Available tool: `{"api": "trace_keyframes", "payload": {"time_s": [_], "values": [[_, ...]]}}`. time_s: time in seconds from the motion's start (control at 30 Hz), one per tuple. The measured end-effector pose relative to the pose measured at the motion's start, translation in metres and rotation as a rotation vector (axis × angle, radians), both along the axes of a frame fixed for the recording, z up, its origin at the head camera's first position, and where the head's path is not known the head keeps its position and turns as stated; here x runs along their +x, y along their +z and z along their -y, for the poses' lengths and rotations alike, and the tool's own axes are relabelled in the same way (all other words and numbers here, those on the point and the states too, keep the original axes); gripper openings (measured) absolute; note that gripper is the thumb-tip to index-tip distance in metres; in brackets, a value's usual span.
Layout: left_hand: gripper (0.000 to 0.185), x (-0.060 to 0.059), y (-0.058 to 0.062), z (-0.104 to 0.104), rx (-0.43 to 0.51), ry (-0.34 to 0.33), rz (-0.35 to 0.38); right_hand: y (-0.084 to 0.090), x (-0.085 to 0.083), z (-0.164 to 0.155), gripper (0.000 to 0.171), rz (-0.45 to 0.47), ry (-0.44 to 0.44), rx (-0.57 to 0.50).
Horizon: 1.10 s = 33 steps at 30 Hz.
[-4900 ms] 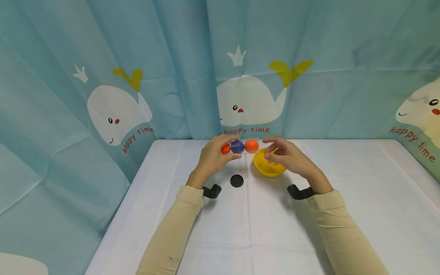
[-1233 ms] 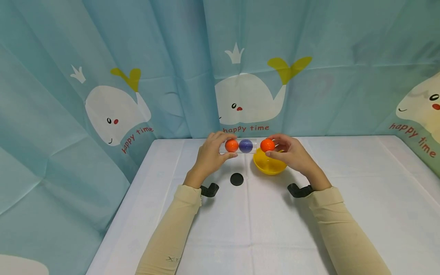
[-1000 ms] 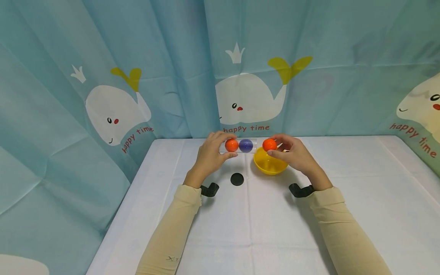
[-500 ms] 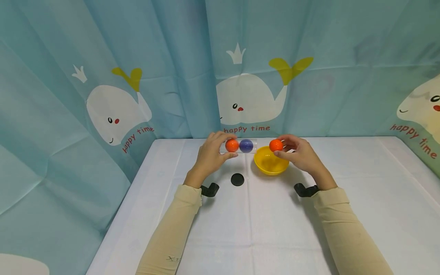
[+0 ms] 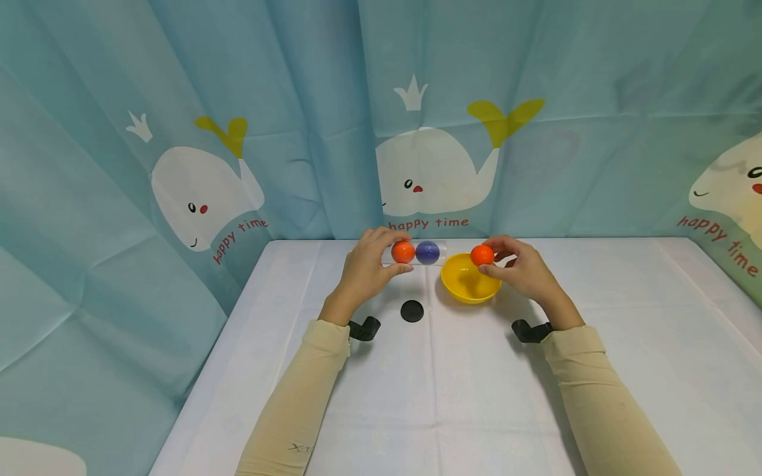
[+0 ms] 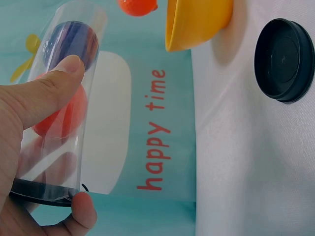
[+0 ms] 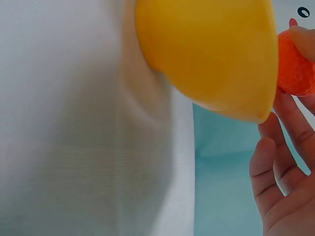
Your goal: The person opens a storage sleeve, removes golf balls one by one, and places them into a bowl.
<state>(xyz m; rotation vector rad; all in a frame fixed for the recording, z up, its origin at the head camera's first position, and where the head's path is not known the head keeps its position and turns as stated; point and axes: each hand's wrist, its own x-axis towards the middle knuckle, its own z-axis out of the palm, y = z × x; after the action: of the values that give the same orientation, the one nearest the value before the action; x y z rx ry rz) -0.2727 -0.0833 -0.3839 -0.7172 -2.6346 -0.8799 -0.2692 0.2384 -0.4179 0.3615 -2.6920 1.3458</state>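
Note:
My left hand (image 5: 364,272) grips a clear plastic tube (image 6: 91,29) with a black base (image 6: 44,191). Inside the tube sit an orange ball (image 5: 403,252), close to my fingers, and a dark blue ball (image 5: 427,252) nearer the end that faces right. My right hand (image 5: 522,270) pinches a second orange ball (image 5: 482,255) between thumb and fingers, over the far right rim of a yellow bowl (image 5: 461,291). In the right wrist view this textured ball (image 7: 295,69) shows beside the bowl's rim. A round black cap (image 5: 412,311) lies on the table in front of the tube.
The table (image 5: 417,396) has a white cloth over it. Behind it hangs a blue-green curtain (image 5: 321,132) with printed whales, right at the table's back edge. Black wrist mounts (image 5: 364,328) stick out below both wrists.
About five seconds ago all three balls were in the tube and the right hand was empty. The right hand now holds one orange ball and has moved right, away from the tube, over the bowl.

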Motion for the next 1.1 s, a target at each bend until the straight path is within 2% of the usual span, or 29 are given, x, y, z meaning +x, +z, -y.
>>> {"api": "trace_keyframes", "payload": {"time_s": [0.23,0.67,1.1], "values": [[0.052,-0.001,0.0,0.0,-0.002,-0.002,0.0,-0.006,-0.002,-0.002,0.043,0.03,0.017,-0.022],[0.051,0.0,0.0,-0.001,-0.003,-0.002,0.011,-0.019,-0.006,0.0,0.045,0.14,0.018,0.047],[0.052,0.0,-0.001,-0.001,-0.013,-0.003,0.012,-0.026,-0.006,0.004,0.047,0.154,0.029,0.075]]}}
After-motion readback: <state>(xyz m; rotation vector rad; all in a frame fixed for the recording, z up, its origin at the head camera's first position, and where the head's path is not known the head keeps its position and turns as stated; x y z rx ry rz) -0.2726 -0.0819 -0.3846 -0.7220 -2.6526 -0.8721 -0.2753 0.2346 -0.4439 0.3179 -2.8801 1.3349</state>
